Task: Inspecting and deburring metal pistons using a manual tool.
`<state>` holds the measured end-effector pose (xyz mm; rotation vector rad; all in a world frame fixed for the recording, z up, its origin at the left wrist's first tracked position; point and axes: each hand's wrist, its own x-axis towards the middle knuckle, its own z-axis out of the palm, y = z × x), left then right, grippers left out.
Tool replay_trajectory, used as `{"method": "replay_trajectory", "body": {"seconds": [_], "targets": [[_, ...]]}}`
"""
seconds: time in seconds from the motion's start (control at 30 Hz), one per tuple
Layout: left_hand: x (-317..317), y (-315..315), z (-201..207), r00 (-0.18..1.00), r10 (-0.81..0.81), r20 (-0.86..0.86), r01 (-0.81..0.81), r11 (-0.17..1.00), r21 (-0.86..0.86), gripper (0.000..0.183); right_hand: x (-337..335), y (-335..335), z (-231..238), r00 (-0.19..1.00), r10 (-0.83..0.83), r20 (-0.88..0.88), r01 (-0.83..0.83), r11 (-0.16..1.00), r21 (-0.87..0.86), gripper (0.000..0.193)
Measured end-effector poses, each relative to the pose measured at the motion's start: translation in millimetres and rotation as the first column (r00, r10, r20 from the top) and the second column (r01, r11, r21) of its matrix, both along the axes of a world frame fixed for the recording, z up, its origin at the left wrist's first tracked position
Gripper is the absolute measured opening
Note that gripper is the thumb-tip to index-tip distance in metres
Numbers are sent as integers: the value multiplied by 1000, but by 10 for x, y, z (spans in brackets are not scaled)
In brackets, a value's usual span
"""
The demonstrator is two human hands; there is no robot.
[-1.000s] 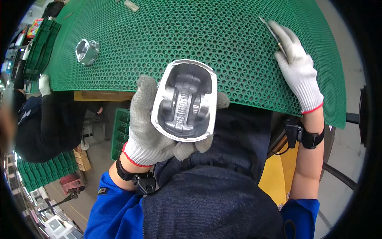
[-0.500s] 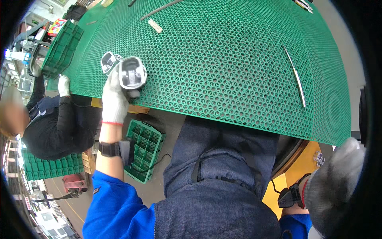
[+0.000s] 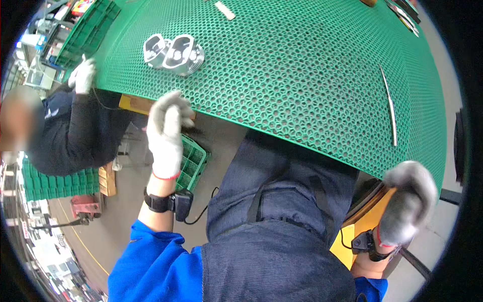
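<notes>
Two silvery metal pistons lie side by side on the green honeycomb mat near its left front edge. My left hand, in a grey-white glove, hangs just off the mat's front edge below the pistons; its fingers are loosely curled and hold nothing. My right hand, also gloved, is blurred and sits low at the right, under the mat's corner, curled like a fist with nothing visible in it. A black band with a small device is on each wrist.
A thin metal rod lies on the mat at the right. A green crate stands on the floor under the table. A co-worker in dark clothes rests a gloved hand at the mat's left edge. A second green crate sits at the far left.
My left hand set its piston down beside the other one on the mat and drew back off the edge. My right hand left the mat and dropped low at the right.
</notes>
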<state>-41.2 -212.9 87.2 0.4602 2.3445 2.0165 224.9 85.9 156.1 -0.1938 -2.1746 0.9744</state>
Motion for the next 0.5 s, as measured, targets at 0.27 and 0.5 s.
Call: {"method": "replay_trajectory", "body": {"seconds": [0.27,0.5], "targets": [[467,411,-5,842,-401,362,407,911,64,27,579,-393,-518,787,-220,576,564,637,-526,29],[538,950,-167,525,-814,249,834,550,39,27,2275,-1165,-1463,389,-516,764,902,44,-430,27]]}}
